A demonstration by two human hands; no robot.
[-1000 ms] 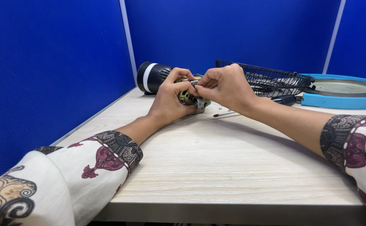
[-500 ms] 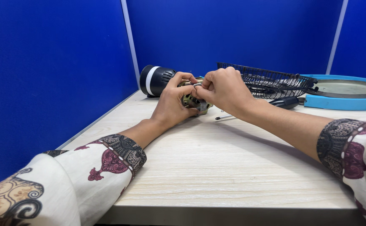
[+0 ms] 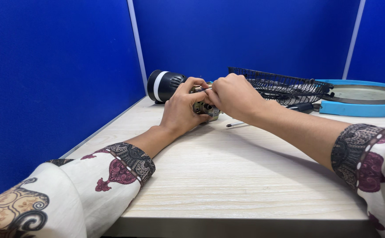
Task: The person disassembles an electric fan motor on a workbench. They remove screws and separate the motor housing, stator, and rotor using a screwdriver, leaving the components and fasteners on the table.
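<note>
My left hand (image 3: 181,110) and my right hand (image 3: 234,94) meet over a small metal motor part (image 3: 206,110) lying on the pale wooden table (image 3: 227,176). The left hand cups it from the left, and the right hand's fingertips pinch at its top. Most of the part is hidden by the fingers. Just behind the hands lies a black cylindrical fan motor housing (image 3: 164,86) with a white band.
A black wire fan grille (image 3: 280,83) lies behind my right hand. A blue ring-shaped fan frame (image 3: 360,108) sits at the far right. A screwdriver (image 3: 241,124) lies on the table under my right wrist. Blue partition walls enclose the table.
Both hands stay on the small part with slight finger shifts; the view has shifted a little.
</note>
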